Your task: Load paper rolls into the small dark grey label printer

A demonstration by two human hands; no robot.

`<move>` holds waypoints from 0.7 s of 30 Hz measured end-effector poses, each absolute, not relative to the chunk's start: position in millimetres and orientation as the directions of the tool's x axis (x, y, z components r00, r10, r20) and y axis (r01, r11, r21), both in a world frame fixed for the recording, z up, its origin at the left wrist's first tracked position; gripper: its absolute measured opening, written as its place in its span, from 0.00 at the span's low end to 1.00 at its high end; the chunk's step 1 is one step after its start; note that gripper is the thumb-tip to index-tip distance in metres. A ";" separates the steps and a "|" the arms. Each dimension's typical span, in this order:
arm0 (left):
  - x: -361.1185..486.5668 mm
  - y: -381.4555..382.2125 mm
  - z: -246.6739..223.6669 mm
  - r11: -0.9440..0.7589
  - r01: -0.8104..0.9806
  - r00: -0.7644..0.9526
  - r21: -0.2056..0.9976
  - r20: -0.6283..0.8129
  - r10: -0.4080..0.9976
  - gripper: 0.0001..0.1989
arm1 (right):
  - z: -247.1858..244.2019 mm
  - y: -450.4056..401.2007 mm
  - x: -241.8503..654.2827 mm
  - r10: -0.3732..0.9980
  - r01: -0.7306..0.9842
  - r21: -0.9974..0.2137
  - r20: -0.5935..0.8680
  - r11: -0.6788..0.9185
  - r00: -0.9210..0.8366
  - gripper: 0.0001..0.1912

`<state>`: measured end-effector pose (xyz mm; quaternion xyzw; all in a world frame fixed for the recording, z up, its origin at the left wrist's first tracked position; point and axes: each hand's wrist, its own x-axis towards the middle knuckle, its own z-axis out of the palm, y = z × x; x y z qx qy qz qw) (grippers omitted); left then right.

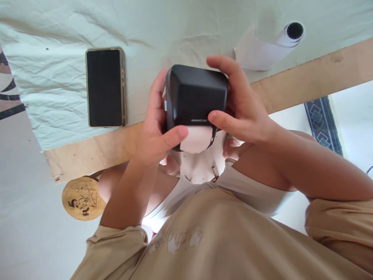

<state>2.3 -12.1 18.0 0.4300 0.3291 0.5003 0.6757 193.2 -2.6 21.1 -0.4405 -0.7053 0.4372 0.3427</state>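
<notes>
A black device [198, 93] with the lettering "NIIMBOT" and a pale lower face is held up between both hands, over the table's near edge. My left hand [159, 124] wraps round its left side, the thumb lying near the pale part and the other fingers partly hidden behind it. My right hand [240, 101] grips the right side, with its thumb on the front by the lettering. The index finger of that hand reaches past the top right corner, off the surface.
A dark-screened phone [105, 88] lies on the pale green cloth [145, 23] at the left. A white cylindrical object [262, 48] stands at the back right. A wooden strip [311, 74] edges the table; a round wooden stool [84, 198] is below left.
</notes>
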 end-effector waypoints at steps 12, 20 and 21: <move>2.6 -12.5 23.9 0.215 -0.314 0.224 0.925 -0.147 0.963 0.17 | 28.9 -1.9 187.6 0.930 0.438 -0.888 -0.035 0.139 -0.366 0.37; 0.4 -7.1 19.4 0.224 -0.409 0.245 0.885 -0.130 0.961 0.17 | 32.9 -3.0 184.4 0.939 0.433 -0.888 -0.002 0.157 -0.345 0.36; 1.1 -6.5 19.7 0.225 -0.426 0.234 0.876 -0.133 0.963 0.17 | 33.3 -3.5 184.7 0.943 0.439 -0.884 0.004 0.160 -0.334 0.36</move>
